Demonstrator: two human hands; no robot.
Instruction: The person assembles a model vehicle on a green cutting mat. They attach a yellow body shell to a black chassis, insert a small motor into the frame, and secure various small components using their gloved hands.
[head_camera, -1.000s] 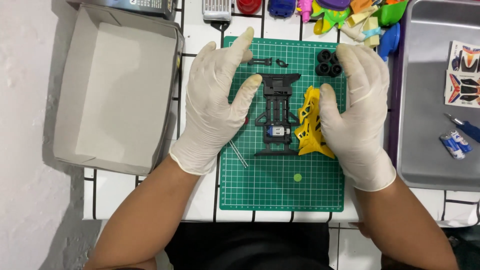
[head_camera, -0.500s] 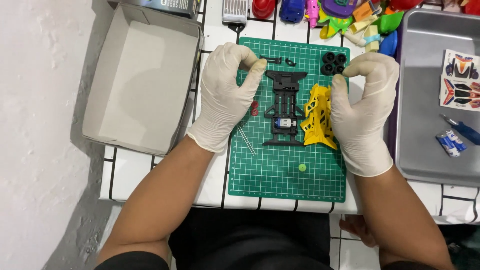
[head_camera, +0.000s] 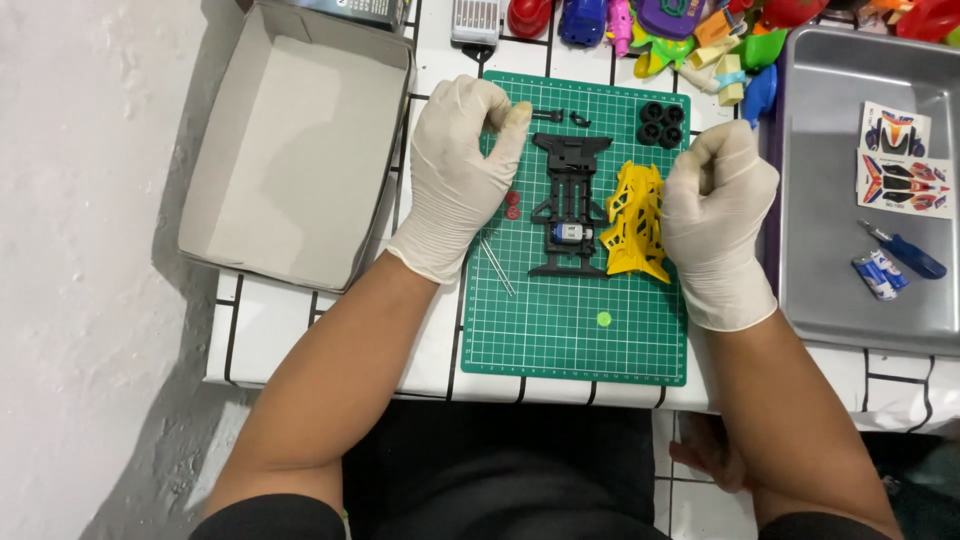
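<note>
A: What are the biggest things here?

B: An open grey cardboard box (head_camera: 290, 150) at the left and a metal tray (head_camera: 830, 200) at the right, with a green cutting mat (head_camera: 560, 330) between them on the tiled table (head_camera: 430, 340).

A: And the hands?

B: Both are gloved and rest on the mat's side edges. The left hand (head_camera: 455, 185) is loosely curled, fingertips together near a small black part (head_camera: 548, 115); I cannot tell if it pinches anything. The right hand (head_camera: 718, 215) is clenched in a fist, holding nothing visible.

A: What lies between them?

B: A black toy-car chassis (head_camera: 568, 205) in the mat's middle, with a yellow body shell (head_camera: 632, 220) touching its right side, just beside the right hand. Four black wheels (head_camera: 661, 123) sit above the shell.
</note>
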